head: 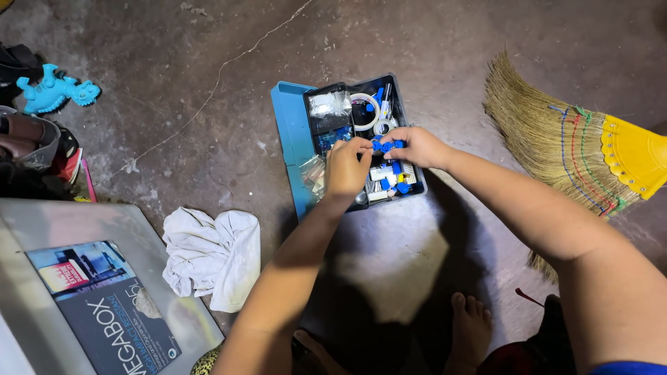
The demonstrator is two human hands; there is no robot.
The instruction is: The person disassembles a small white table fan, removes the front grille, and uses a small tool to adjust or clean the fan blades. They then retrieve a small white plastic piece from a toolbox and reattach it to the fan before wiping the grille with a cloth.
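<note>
An open blue plastic box (290, 132) sits on the concrete floor, filled with small parts: blue pieces, white rings, clear bags. Both my hands are over it. My left hand (347, 167) and my right hand (415, 147) together pinch a small blue part (388, 145) just above the box's middle. Fingers of both hands are closed on that part. Much of the box's lower half is hidden under my hands.
A crumpled white cloth (212, 255) lies left of my arm. A straw broom (556, 146) with a yellow collar lies at right. A grey board with a dark booklet (104, 305) sits at lower left. A blue toy (52, 90) and shoes are far left. My bare feet (469, 326) are below.
</note>
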